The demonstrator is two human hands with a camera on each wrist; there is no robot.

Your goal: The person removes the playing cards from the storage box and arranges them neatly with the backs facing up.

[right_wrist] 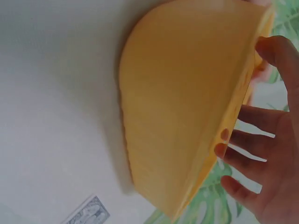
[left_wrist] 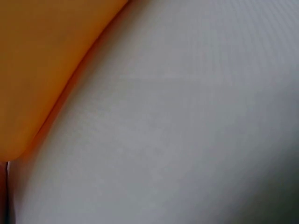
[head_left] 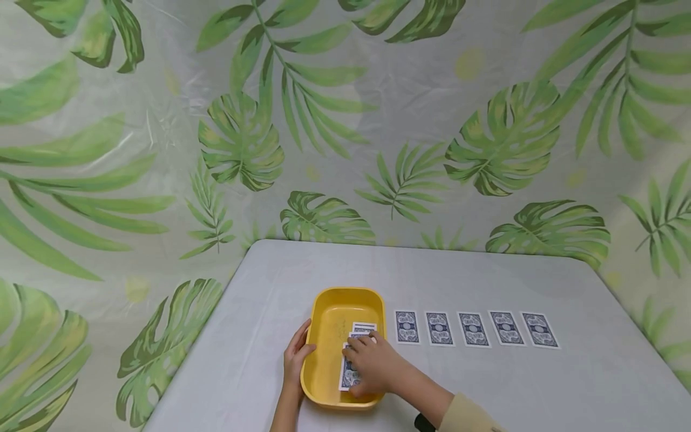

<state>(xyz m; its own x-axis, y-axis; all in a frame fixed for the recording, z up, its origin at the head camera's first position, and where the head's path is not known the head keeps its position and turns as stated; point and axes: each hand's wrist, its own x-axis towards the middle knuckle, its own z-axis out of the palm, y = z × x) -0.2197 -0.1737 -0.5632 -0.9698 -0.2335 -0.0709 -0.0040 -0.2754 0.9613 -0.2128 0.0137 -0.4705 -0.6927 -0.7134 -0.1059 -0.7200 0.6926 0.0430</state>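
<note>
In the head view a yellow tray (head_left: 326,312) stands on the table. My left hand (head_left: 296,354) grips its left side, thumb over the rim and fingers along the outer wall. Blue-backed playing cards (head_left: 349,375) lie overlapping inside the tray's right half. Over them is my right hand (head_left: 375,363), fingertips at the cards and thumb near their lower end. The right wrist view shows the right hand's fingers (right_wrist: 250,161) spread and lightly bent, reaching over the tray's rim; the tray wall hides the cards there. The left wrist view holds the tray's outer wall (left_wrist: 51,60).
Right of the tray, several face-down playing cards (head_left: 439,329) lie in a spaced row on the white tablecloth (head_left: 486,390). Behind the table hangs a leaf-printed curtain (head_left: 405,120). A dark object (head_left: 424,423) shows beside the right sleeve (head_left: 466,414).
</note>
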